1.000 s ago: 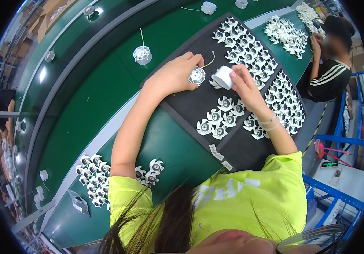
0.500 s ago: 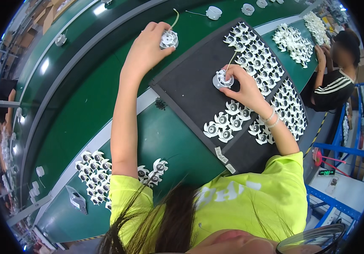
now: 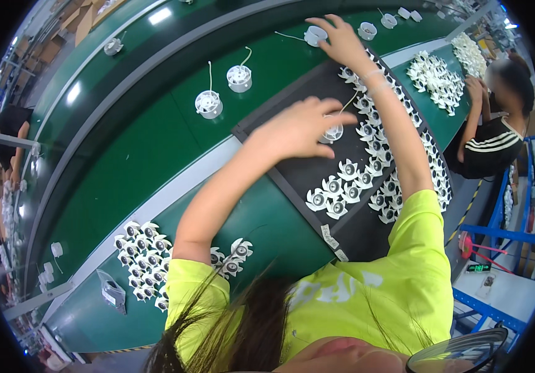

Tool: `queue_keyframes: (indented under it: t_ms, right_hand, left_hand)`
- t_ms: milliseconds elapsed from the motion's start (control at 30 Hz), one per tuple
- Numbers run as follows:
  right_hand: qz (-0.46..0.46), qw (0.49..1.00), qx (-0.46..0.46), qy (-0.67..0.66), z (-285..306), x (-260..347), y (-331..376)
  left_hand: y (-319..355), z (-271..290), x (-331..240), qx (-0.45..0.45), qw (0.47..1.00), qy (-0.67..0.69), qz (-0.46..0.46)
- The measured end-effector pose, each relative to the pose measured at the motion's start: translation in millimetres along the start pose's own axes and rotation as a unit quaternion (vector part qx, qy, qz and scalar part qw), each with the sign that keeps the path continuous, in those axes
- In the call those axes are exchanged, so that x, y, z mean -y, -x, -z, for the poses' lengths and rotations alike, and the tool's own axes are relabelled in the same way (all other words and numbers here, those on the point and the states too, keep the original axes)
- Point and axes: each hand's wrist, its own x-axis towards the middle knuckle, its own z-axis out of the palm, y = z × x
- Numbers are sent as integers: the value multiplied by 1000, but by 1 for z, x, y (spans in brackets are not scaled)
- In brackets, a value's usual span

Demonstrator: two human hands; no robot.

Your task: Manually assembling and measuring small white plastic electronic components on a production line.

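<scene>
I note a white round plastic housing (image 3: 334,134) over the black flat tray (image 3: 304,171), under the widely spread left hand (image 3: 299,128); the right hand (image 3: 345,48), likewise spread, is at another white cylindrical housing (image 3: 315,37); contact I cannot tell; white bladed impellers (image 3: 333,186) lie nearby

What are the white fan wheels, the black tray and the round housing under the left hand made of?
White fan wheels: probably satin moulded plastic, given their thin-bladed, uniform shape; the greyish hubs may be metal.
Black tray: matte, perhaps foam or rubber, showing little glare.
Round housing: likely plastic, being pale; mostly hidden, finish unclear.
</scene>
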Motion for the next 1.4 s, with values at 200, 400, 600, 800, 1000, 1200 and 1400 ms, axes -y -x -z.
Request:
queue_keyframes:
  t_ms: [200,400,600,800,1000,1200,1400]
  right_hand:
    - [-3,987,143,-68,-53,-7,-7]
    - [-184,894,125,-388,96,40,20]
    - [-198,746,243,-587,191,61,140]
    - [-145,794,266,-528,197,79,201]
    - [-224,757,290,-541,195,90,198]
    - [-123,823,387,-396,186,92,176]
    - [-131,850,301,-413,152,93,158]
  left_hand:
    - [1,-27,9,17,1000,-11,10]
    - [2,-22,7,47,998,0,30]
    - [3,19,16,-32,997,-4,70]
    - [23,68,51,-145,973,-128,128]
    - [42,89,72,-140,951,-112,251]
    - [58,78,102,-205,903,-274,260]
    - [17,83,57,-138,967,-111,183]
